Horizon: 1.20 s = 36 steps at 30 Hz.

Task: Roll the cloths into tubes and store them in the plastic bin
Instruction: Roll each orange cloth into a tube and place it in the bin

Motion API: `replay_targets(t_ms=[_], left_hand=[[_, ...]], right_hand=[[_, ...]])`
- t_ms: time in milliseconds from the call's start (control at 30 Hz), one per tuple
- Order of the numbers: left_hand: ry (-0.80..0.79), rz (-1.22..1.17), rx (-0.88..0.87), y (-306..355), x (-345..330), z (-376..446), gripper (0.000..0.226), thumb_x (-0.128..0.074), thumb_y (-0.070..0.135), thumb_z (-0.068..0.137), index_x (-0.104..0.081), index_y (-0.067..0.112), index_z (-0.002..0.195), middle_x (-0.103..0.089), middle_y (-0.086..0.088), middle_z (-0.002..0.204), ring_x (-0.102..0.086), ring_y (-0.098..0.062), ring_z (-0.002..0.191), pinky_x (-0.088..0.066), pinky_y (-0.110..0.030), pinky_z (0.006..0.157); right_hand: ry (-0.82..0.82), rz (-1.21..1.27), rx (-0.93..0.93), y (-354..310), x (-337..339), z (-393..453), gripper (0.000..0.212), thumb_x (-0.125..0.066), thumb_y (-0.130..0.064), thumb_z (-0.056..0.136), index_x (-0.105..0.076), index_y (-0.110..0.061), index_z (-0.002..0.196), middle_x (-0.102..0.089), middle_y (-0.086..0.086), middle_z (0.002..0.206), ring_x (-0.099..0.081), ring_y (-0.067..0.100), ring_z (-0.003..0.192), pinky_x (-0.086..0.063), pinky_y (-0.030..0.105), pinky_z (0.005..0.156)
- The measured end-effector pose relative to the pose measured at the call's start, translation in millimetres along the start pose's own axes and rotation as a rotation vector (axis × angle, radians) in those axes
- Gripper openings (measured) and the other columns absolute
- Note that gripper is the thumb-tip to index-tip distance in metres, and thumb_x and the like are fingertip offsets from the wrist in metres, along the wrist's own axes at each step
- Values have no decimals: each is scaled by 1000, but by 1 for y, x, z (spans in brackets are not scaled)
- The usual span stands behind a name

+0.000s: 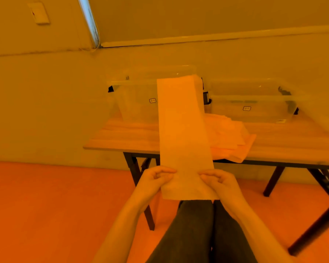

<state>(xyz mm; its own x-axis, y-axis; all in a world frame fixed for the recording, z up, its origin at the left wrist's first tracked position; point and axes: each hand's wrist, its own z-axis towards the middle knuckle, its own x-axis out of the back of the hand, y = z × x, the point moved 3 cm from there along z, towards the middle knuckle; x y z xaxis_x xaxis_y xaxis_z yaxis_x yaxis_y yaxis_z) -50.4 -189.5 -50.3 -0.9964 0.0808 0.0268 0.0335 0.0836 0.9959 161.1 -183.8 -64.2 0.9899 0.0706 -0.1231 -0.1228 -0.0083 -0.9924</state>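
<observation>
While both hands, left (153, 180) and right (219, 182), pinch the folded cloth strip (182, 133) unrolled above the lap, a cloth pile (230, 137) waits on the worktop (125, 137) before two clear plastic bins (135, 103).

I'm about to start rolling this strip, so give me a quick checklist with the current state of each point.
1. Both hands have a grip: ok. The left hand and right hand pinch the long pale folded cloth strip at its near end.
2. Strip flat and unrolled: ok, no tube started.
3. Strip's far end free: cannot tell.
4. Bin within reach: ok. Two clear plastic bins stand on the light wooden table.
5. Bin has room: cannot tell, contents unclear.
6. More cloths waiting: ok, a pile of pale cloths lies on the table.
</observation>
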Motion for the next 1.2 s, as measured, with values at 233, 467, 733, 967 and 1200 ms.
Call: replay_targets(t_ms=[233, 467, 733, 967, 1200], left_hand=[[15, 64, -14, -15, -2, -20, 15, -62, 11, 87, -72, 17, 96, -71, 2, 90, -68, -13, 79, -53, -20, 67], [102, -27, -44, -27, -2, -31, 13, -62, 13, 87, -71, 8, 95, -69, -1, 76, -62, -12, 66, -50, -19, 63], [81, -100, -45, -34, 9, -39, 22, -69, 19, 71, -71, 12, 93, -70, -3, 82, -65, -18, 77, -52, -29, 73], [79, -91, -68, -32, 14, -41, 28, -72, -1, 71, -70, 15, 94, -72, -1, 100, -68, -19, 96, -54, -28, 79], [42, -65, -68, -36, 15, -43, 34, -72, -4, 72, -68, 14, 101, -71, -2, 105, -66, -17, 100, -54, -30, 82]], right_hand=[[-1, 12, -46, 18, 1, -21, 10, -63, 1, 85, -68, 3, 93, -68, 16, 63, -66, 17, 55, -51, 20, 49], [-81, -31, -8, 15, 3, -33, 21, -70, 5, 77, -71, -4, 96, -74, 13, 82, -71, 22, 77, -56, 22, 67], [-91, 29, -8, 24, -2, -33, 25, -67, 5, 78, -69, -7, 100, -74, 13, 88, -71, 26, 84, -56, 23, 70], [-70, 81, -1, 28, -5, -33, 26, -61, -16, 79, -70, -1, 98, -73, 15, 90, -70, 27, 83, -57, 26, 71], [-31, 123, -29, 33, -6, -31, 30, -62, -18, 77, -70, -2, 102, -72, 16, 94, -70, 28, 88, -58, 27, 73]])
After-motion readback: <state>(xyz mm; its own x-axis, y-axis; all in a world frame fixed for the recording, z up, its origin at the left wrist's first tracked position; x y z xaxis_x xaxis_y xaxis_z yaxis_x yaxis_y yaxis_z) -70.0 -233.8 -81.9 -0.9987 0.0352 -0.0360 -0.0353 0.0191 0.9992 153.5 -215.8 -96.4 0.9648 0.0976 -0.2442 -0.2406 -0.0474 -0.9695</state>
